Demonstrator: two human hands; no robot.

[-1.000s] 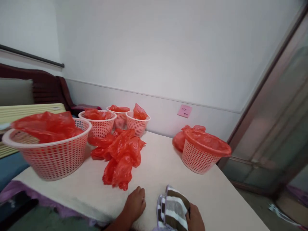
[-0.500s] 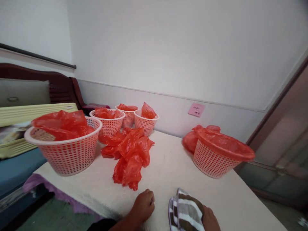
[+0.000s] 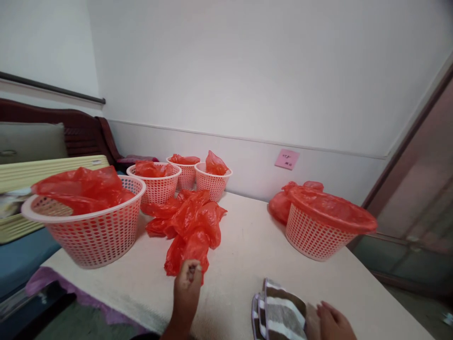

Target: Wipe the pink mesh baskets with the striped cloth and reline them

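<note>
My left hand is closed, fingers curled toward the thumb, at the front edge of a crumpled heap of red plastic bags. Whether it grips the film, or anything else, is hidden. At the front of the table, my right hand is closed at the right side of a folded striped cloth item, pinching a brownish-grey part of it. The cloth has white, grey and brown stripes and lilac edging; its exact kind does not show.
Several pink perforated baskets with red bags inside stand at the left, the nearest basket being largest in view. At right, a bag-lined basket stands beside a full red bag. A pink note is on the wall behind the table.
My left hand has moved forward and left, up to the red bags. My right hand has shifted right, drawing a brownish-grey part out from the striped cloth's side.
</note>
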